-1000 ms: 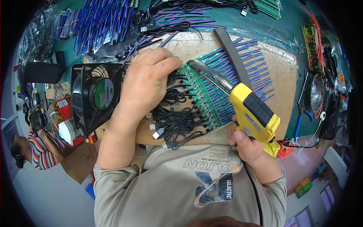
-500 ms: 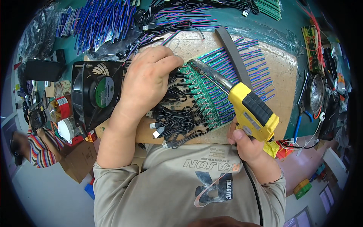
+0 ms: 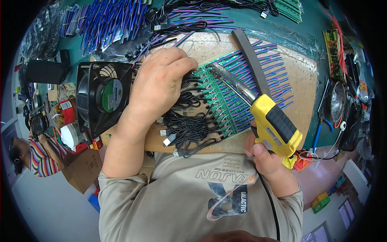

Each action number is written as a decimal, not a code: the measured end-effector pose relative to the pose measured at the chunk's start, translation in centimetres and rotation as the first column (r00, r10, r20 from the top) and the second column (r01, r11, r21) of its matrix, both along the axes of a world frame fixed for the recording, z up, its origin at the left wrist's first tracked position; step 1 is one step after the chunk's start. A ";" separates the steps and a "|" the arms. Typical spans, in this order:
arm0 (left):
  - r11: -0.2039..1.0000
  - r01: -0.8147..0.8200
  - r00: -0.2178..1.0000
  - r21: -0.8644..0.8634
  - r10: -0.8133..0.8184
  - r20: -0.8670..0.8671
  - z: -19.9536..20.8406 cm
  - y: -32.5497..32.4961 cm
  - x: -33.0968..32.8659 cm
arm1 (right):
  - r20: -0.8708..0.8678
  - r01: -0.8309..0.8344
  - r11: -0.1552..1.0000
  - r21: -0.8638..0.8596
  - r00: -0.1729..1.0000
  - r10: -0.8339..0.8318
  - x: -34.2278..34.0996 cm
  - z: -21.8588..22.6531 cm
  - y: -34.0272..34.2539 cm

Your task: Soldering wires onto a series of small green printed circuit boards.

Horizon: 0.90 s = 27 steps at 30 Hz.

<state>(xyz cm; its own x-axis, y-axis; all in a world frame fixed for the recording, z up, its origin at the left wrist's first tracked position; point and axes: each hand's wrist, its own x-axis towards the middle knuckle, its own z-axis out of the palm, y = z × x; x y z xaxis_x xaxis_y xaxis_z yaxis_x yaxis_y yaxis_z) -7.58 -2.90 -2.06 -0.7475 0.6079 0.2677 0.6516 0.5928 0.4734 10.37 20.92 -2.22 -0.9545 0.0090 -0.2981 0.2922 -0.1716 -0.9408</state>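
My right hand (image 3: 264, 151) grips a yellow-and-black soldering gun (image 3: 278, 127). Its metal nozzle (image 3: 234, 80) slants to the far left, and the tip is over the far end of a panel of green circuit boards (image 3: 219, 101). My left hand (image 3: 161, 78) is closed at that same end, thumb and forefinger pinched; what lies between them is hidden. Black USB cables (image 3: 189, 127) in bundles join the boards' left edge by thin wires. Striped blue, pink and black wires (image 3: 276, 74) stick out to the right. A dark grey bar (image 3: 252, 60) lies across these wires.
A black fan (image 3: 107, 94) stands left of my left forearm. The wooden board (image 3: 304, 80) rests on a green table (image 3: 310, 36). Piled wires (image 3: 113, 24) lie at the far left; blue-handled pliers (image 3: 318, 131) and a metal bowl (image 3: 337, 99) sit at right. A person in stripes (image 3: 46, 155) is at far left.
The soldering gun in my right hand has shifted a little to the right and nearer to me, its tip with it. My left hand stays pinched in nearly the same place.
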 end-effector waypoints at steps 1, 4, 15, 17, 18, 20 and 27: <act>1.000 0.004 1.000 0.000 -0.004 -0.001 0.0 0.0 0.0 | -0.001 -0.015 1.000 0.011 1.000 0.015 0.1 0.1 0.1; 1.000 0.014 1.000 -0.002 -0.014 0.003 0.3 0.0 0.1 | -0.002 -0.057 0.997 0.057 0.998 0.057 0.2 0.1 0.3; 0.997 0.055 0.998 -0.059 -0.057 -0.033 0.4 0.0 0.0 | -0.019 -0.017 0.996 0.093 1.000 0.019 0.4 -0.3 0.2; 0.997 0.064 0.998 -0.051 -0.065 -0.011 0.4 -0.1 -0.1 | -0.035 -0.005 0.996 0.084 0.999 0.008 0.3 -0.4 0.2; 0.997 0.066 0.998 -0.033 -0.066 -0.006 0.2 -0.1 -0.2 | -0.028 -0.010 0.998 0.066 1.000 0.012 0.3 -0.4 0.3; 0.998 0.067 0.998 -0.015 -0.067 -0.002 0.2 -0.2 -0.2 | -0.021 -0.016 0.999 0.049 1.000 0.017 0.3 -0.4 0.2; 0.996 0.093 0.995 -0.010 -0.093 -0.021 0.1 0.0 -0.3 | -0.013 -0.007 0.999 0.053 1.000 0.008 0.3 -0.3 0.2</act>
